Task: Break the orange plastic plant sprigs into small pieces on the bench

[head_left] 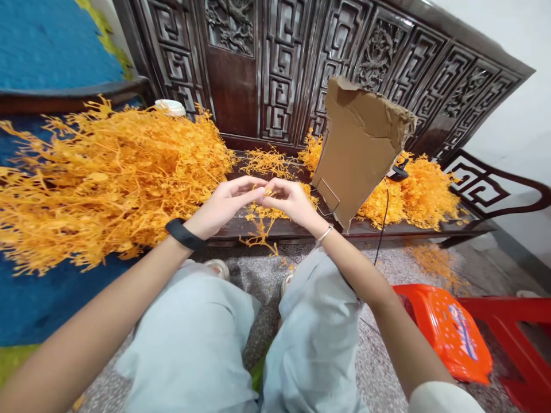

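Note:
My left hand and my right hand meet at the fingertips over the front of the dark wooden bench. Both are pinched around a small orange plastic sprig, mostly hidden by the fingers. Just below them, a loose branching orange sprig hangs past the bench edge; whether it joins the held piece I cannot tell. A large heap of orange plastic sprigs lies left of my left hand. Behind my fingers, more loose sprigs are scattered on the seat.
A bent cardboard piece stands upright right of my hands. Behind it are more orange clumps, a black device and a hanging cable. A white round container sits behind the left heap. Red plastic stools stand at the lower right.

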Demonstrator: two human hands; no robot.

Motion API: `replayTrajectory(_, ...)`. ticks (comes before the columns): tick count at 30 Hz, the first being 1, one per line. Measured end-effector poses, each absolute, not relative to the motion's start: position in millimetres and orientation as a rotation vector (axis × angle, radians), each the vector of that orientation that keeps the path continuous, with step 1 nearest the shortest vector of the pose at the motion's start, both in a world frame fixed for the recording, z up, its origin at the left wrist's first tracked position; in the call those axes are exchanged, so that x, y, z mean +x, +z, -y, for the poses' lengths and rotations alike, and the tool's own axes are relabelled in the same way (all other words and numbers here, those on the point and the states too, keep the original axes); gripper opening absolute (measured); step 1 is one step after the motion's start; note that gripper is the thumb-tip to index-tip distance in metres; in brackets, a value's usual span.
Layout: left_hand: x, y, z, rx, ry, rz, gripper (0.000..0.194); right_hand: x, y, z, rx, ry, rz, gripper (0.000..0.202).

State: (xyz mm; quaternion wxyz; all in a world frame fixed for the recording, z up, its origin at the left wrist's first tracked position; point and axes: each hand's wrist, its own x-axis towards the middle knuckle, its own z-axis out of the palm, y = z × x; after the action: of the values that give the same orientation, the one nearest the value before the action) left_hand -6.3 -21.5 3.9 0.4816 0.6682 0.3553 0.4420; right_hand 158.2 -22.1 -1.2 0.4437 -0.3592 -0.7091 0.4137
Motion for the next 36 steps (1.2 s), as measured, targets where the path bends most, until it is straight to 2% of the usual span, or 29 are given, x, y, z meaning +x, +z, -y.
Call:
replayTrajectory(10,-10,9,25,1.527,0.876,-0.931,0.025,159,-7,20,-1.001,0.911,1.907,0.034)
replayTrajectory(18,-9,8,24,1.657,1.195,-0.921,0.017,162,3,21,-0.910,0.969,1.890,0.034)
replayTrajectory(28,-13,11,28,1.415,0.949,-0.638,0.028,168,13,26,-0.766,1.166,1.776,0.026)
replayTrajectory(36,-7,15,33,1.445,0.775,-0.645,0.046,170,14,30,-0.620,1.548,1.907,0.021)
